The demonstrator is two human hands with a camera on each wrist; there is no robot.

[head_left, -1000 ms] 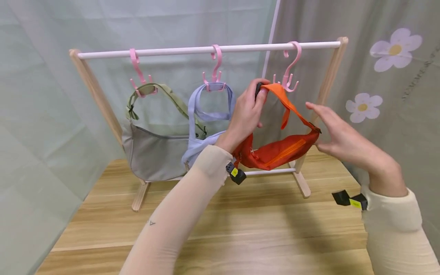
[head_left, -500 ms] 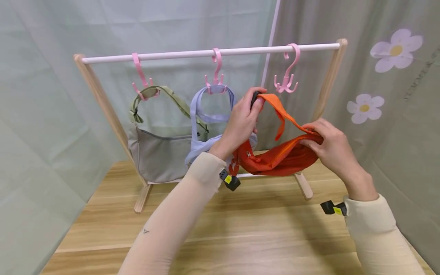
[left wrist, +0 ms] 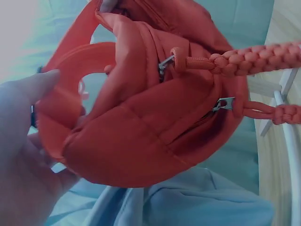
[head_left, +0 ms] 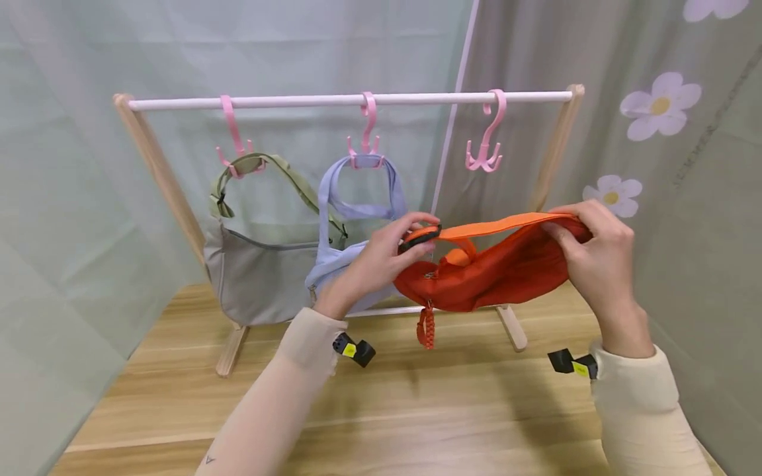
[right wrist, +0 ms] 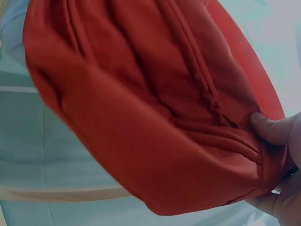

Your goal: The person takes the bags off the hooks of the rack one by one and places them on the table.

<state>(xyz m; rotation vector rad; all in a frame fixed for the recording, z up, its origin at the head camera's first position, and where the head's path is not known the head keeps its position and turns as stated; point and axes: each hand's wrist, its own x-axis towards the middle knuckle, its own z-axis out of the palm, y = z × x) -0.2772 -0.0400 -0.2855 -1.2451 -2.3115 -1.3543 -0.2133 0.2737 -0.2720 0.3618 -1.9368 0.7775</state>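
Note:
Between my two hands an orange-red sling bag (head_left: 482, 284) is held up in front of the rack, off its hook. My left hand (head_left: 389, 254) grips the orange strap (head_left: 500, 226) at its black buckle (head_left: 419, 237). At the other end, my right hand (head_left: 598, 258) pinches the bag's corner where the strap joins it, thumb on the fabric in the right wrist view. Braided cord pulls (left wrist: 263, 60) hang from the zippers in the left wrist view. A pink hook (head_left: 485, 158) on the right of the rail bears no bag.
The wood-and-white rack (head_left: 286, 102) stands on a wooden table (head_left: 381, 403). From its other pink hooks hang a grey bag (head_left: 262, 277) with a green strap and a lavender bag (head_left: 327, 261), partly behind my left hand. Pale curtains (head_left: 53, 198) surround the table.
My right hand has come in from the right and taken the bag's corner. My left hand has lowered the strap away from the right hook, and the bag now stretches sideways.

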